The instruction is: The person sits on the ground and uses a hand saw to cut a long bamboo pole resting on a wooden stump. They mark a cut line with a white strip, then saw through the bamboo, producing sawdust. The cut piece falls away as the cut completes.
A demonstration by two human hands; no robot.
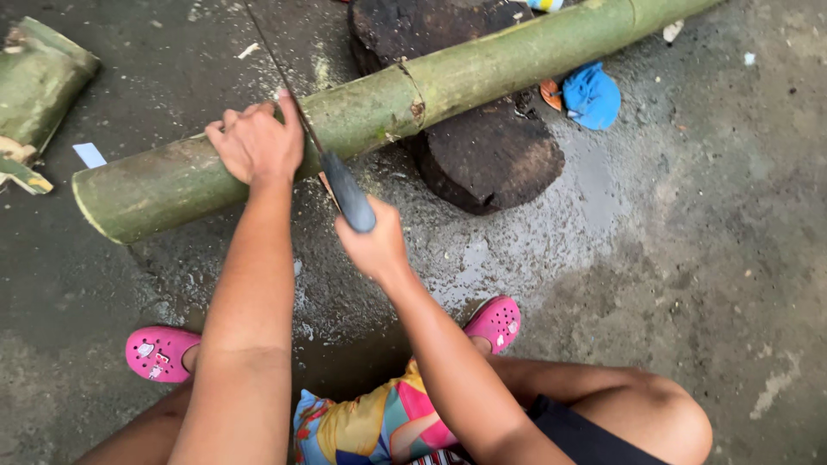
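A thick green bamboo pole [465, 73] lies slantwise across the wet concrete ground, propped on a dark wooden block [491, 155]. My left hand [256, 142] presses down on the pole near its cut left end. My right hand [372, 245] grips the dark handle of a saw [349, 196]. Its thin blade [289, 86] runs up across the pole just right of my left hand.
Another cut bamboo piece [34, 86] lies at the far left. A blue sandal [592, 95] sits behind the block. My feet wear pink clogs [159, 351] [495, 321], knees bent low. Pale sawdust speckles the wet ground [706, 241] under the pole.
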